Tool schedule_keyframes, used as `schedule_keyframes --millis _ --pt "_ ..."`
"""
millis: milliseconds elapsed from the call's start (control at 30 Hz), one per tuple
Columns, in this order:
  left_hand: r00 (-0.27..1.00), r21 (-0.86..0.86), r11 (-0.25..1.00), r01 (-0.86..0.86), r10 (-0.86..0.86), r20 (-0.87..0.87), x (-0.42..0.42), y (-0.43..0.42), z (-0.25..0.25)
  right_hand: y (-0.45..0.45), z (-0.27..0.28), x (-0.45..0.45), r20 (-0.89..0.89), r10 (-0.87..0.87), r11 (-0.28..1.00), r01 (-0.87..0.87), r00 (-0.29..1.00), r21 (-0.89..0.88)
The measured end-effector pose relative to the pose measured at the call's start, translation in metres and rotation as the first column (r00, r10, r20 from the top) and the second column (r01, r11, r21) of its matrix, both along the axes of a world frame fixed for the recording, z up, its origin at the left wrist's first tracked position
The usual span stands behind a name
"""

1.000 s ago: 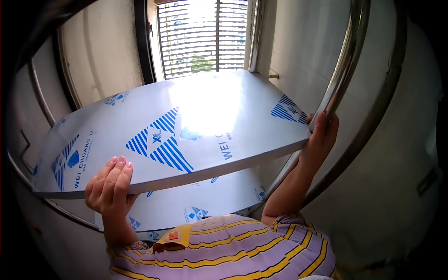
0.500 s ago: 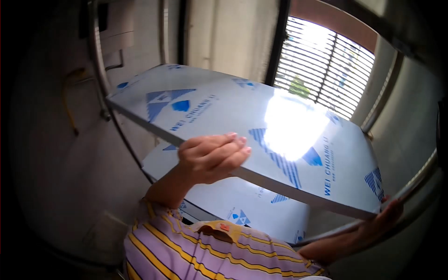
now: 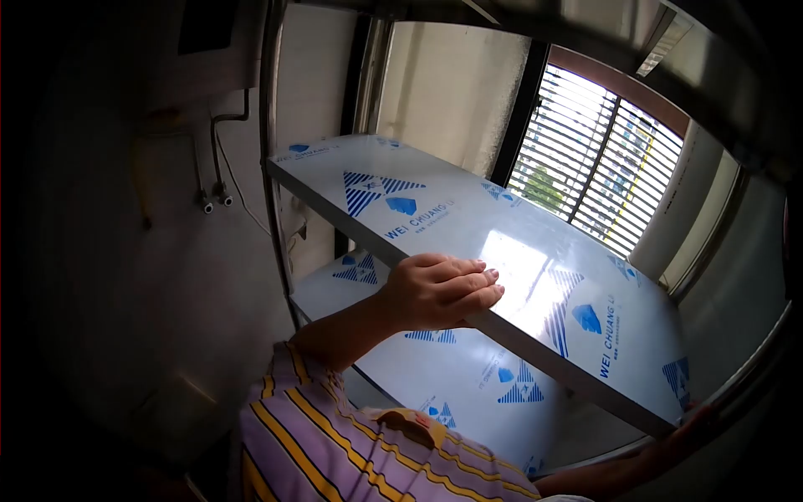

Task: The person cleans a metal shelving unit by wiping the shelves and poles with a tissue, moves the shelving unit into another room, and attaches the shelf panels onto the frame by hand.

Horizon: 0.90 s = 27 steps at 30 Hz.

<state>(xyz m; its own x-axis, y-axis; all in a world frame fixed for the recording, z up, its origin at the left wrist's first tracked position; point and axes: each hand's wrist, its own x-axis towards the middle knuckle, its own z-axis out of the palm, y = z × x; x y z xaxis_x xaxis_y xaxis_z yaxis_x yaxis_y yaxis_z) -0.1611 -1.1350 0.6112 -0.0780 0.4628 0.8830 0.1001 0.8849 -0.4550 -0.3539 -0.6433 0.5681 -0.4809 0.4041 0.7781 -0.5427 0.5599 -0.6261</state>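
Note:
My left hand (image 3: 443, 293) is closed over the front edge of a metal shelf (image 3: 468, 217), fingers on its top face and thumb hidden. The shelf carries a film printed with blue triangles and "WEI CHUANG LI". At the shelf's near right corner is my right hand (image 3: 698, 418), dim and partly hidden, with its fingers curled at the corner. It appears to grip the shelf's end. A second, lower shelf (image 3: 477, 376) with the same printed film lies beneath the upper one.
A metal post (image 3: 272, 109) stands at the shelf's left end, and a rail (image 3: 753, 343) runs along the right. Pipes with fittings (image 3: 216, 199) hang on the left wall. Behind are a pale panel (image 3: 452, 84) and a slatted window (image 3: 594, 142).
My view has swung, so the shelf, posts and window sit farther right and lower. Both hands stay at the upper shelf, the left on its front edge and the right by its corner.

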Motion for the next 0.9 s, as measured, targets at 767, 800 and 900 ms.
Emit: schedule_keyframes --millis 767,800,900 --pt "0.992 -0.006 0.993 0.119 -0.118 0.053 0.001 -0.015 -0.005 -0.047 0.032 0.07 -0.308 -0.107 0.993 0.115 0.945 0.008" --pt "0.991 -0.007 0.992 0.124 -0.123 0.05 0.0 -0.015 -0.004 -0.043 0.028 0.062 -0.357 -0.113 0.988 0.143 0.927 0.059" --pt "0.99 -0.003 0.994 0.113 -0.112 0.082 0.001 -0.016 -0.003 -0.039 0.033 0.062 -0.177 -0.099 0.995 0.1 0.979 -0.002"
